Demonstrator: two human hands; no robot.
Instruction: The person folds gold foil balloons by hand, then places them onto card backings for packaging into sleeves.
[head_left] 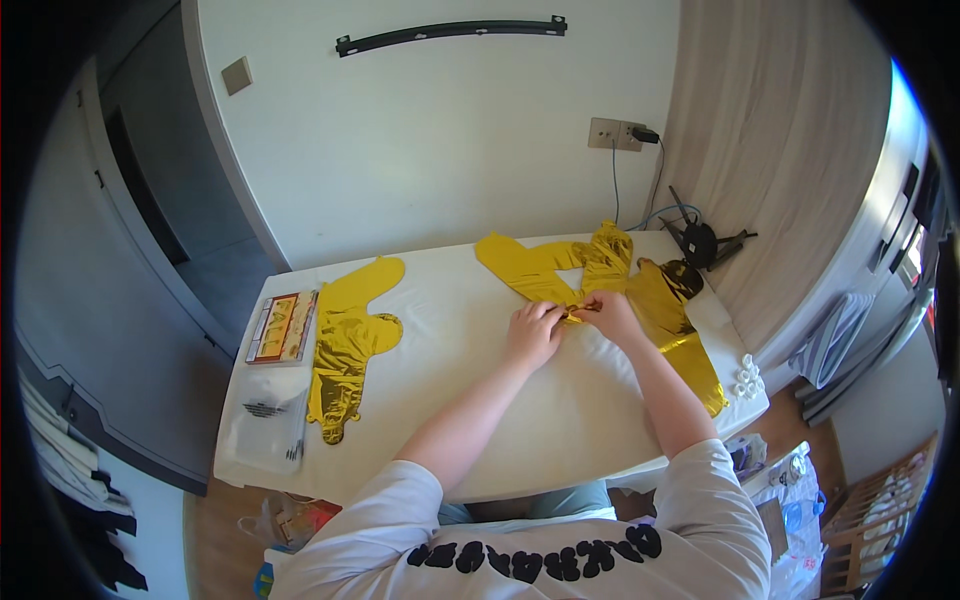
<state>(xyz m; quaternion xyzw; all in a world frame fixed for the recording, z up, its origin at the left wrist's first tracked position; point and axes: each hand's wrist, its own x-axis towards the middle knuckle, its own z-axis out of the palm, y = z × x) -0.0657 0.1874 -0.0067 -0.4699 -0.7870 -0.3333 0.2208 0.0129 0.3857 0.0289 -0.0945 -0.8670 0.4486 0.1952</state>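
Observation:
Both of my hands meet over the right half of the white table (470, 400). Fingers of my left hand (535, 334) and my right hand (608, 314) pinch the near edge of a flat gold foil balloon (530, 268). Its body stretches away from my hands toward the wall. Another shiny gold foil balloon (672, 325) lies under and beside my right hand, and where one sheet ends and the other begins is hard to see. On the left side of the table rests a separate, wrinkled gold foil balloon (350, 345), untouched.
At the table's left edge lie a printed flat package (282, 328) and a clear plastic packet (268, 410). A black router (698, 243) with antennas and cables stands at the back right corner. Small white rolls (747, 378) sit near the right edge.

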